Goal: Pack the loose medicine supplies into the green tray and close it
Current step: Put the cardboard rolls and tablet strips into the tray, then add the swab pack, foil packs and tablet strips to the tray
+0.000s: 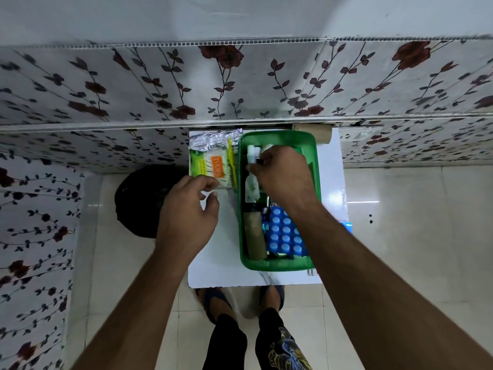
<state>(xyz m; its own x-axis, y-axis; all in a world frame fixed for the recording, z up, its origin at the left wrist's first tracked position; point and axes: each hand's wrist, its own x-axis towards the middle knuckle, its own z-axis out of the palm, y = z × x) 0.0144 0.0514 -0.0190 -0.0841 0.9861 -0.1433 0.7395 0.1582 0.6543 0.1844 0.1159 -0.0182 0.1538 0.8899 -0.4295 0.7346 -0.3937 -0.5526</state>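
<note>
The green tray [277,265] stands open on a small white table [218,273]. Inside lie a brown roll [254,236], a blue pill blister [285,233] and white bottles [252,156]. My right hand [282,177] is inside the tray, fingers pinched on a small dark-tipped item by the bottles. My left hand [189,212] grips the near edge of a cotton-bud packet [210,166] with an orange label, lying left of the tray. A silver foil strip [213,138] lies behind the packet, and a thin yellow item [231,161] lies beside it.
A cardboard roll [312,130] lies behind the tray against the floral wall. A blue object [346,227] pokes out at the table's right edge. A black round object [144,201] sits on the floor to the left. My feet stand below the table front.
</note>
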